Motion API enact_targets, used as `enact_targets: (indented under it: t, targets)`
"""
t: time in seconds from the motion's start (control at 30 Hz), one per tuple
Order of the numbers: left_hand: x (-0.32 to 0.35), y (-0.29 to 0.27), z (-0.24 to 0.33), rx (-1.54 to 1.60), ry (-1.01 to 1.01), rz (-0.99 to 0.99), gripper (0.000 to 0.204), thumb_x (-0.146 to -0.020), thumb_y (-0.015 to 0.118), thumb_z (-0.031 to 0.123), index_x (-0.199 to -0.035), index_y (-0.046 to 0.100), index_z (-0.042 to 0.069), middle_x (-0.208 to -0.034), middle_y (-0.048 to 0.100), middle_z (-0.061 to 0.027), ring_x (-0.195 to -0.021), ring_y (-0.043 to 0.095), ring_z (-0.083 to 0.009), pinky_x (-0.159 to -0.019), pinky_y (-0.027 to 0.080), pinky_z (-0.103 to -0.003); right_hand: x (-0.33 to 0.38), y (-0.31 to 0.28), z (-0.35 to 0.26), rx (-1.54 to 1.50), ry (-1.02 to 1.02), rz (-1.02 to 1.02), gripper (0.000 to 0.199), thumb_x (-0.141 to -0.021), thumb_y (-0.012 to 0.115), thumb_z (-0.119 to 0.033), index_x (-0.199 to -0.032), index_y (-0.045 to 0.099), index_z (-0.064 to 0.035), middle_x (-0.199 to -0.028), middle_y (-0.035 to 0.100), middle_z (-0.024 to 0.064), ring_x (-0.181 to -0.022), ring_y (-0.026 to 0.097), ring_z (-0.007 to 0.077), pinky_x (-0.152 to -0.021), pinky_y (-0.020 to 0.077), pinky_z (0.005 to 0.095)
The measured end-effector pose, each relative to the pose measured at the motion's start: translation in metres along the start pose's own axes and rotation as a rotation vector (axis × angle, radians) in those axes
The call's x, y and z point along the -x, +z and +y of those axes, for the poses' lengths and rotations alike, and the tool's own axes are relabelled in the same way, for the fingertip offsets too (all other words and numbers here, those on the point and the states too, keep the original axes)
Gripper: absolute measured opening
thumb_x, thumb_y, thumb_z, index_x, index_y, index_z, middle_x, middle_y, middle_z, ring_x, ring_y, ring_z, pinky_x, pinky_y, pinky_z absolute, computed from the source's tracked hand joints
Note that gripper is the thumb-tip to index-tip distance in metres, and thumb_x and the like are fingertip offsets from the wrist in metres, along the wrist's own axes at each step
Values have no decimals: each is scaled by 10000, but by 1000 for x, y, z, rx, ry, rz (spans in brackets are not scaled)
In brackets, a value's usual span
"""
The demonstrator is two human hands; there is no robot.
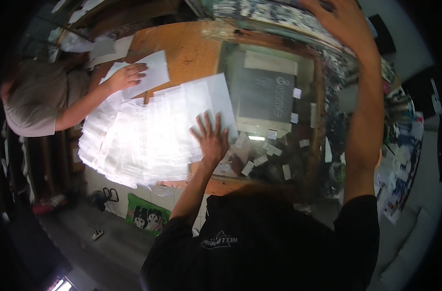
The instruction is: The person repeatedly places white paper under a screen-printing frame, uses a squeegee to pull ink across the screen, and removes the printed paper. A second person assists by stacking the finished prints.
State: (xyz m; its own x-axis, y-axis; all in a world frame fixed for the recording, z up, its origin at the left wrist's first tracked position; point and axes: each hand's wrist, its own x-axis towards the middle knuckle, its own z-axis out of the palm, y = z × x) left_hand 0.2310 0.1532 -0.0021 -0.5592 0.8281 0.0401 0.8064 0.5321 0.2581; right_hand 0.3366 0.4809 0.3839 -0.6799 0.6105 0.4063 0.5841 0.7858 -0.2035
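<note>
While the left hand (pixel 212 138) lies flat, fingers spread, palm down on the near end of a fanned spread of clear plastic sleeves (pixel 148 138), it grips nothing, only presses the top sleeve. Sleeves overlap in a row running away to the left of that hand; too many and too glary to count. Right hand (pixel 340 22) is raised well above and right of the spread, fingers open, up against a raised frame edge (pixel 279 19) covered in dark smears; whether it clasps that edge cannot be told. Just right of the left hand sits a glass-topped bed (pixel 267 92) with a dark rectangular print showing pale lettering. Small white paper tabs (pixel 286 171), roughly ten, lie scattered below and right of the pressing hand. One co-worker's hand (pixel 128 75) rests on a separate white sheet (pixel 150 72) at the far left end of the spread. Orange wooden tabletop (pixel 187 48) shows beyond.
</note>
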Motion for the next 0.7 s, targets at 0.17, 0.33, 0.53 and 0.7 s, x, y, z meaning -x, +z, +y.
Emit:
enact_targets:
  t: [0.17, 0.33, 0.53, 0.7]
  targets:
    - [-67, 41, 112, 73, 245, 74, 609, -1025, 529, 386, -1560, 416, 119, -1658, 241, -239, -1549, 132, -469, -1162, 66, -757, 0, 23, 27, -38, -166, 68, 431, -932, 683, -410, -927, 761, 13, -821, 723, 244, -803, 727, 393, -743, 560, 445]
    - [-78, 62, 175, 291, 363, 25, 602, -1015, 543, 339, -1538, 421, 67, -1640, 271, -253, -1555, 152, -444, -1169, 83, -743, 4, 4, 25, -211, -82, -91, 439, -1021, 588, -340, -803, 714, 20, -617, 598, 96, -516, 503, 155, -476, 474, 308]
    - [-57, 54, 161, 144, 258, 27, 582, -1002, 568, 287, -1498, 449, 8, -1639, 266, -268, -1561, 129, -446, -1170, 24, -746, 25, 1, 33, -379, -125, 65, 314, -1001, 581, -198, -859, 703, 55, -596, 592, 83, -457, 473, 134, -399, 426, 280]
    - [-35, 47, 156, 122, 296, -11, 575, -1012, 549, 294, -1503, 446, 14, -1642, 257, -269, -1570, 100, -434, -1162, -1, -754, 10, -11, 48, -416, -140, -220, 286, -995, 571, -154, -845, 692, 58, -591, 577, 70, -443, 451, 108, -376, 388, 251]
